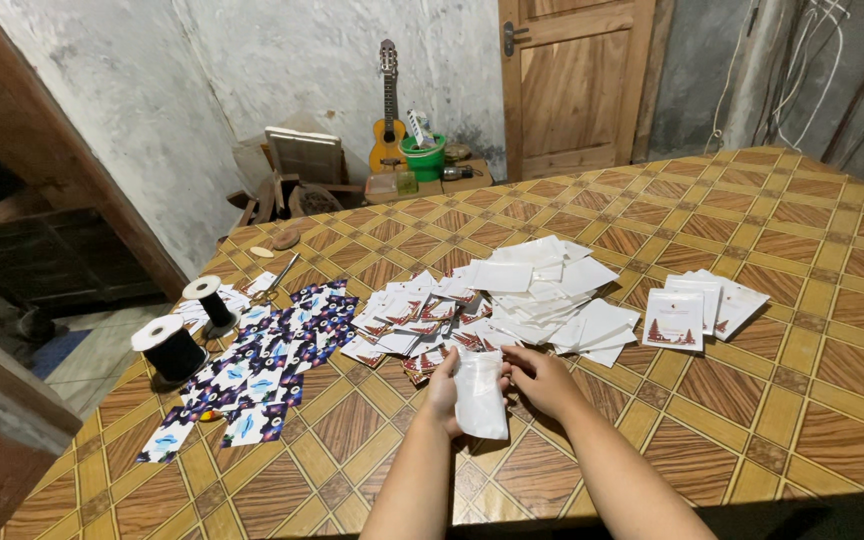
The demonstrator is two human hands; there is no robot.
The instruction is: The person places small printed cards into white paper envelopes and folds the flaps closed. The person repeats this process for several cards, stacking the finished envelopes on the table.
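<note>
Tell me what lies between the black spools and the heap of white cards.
In the head view, dark blue patterned cards lie spread between the black spools and the heap of white cards, then red-printed cards.

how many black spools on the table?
2. Both sit near the table's left edge: the larger black spool closer to the person, the smaller black spool just behind it, beside the dark patterned cards. None look hidden.
</note>
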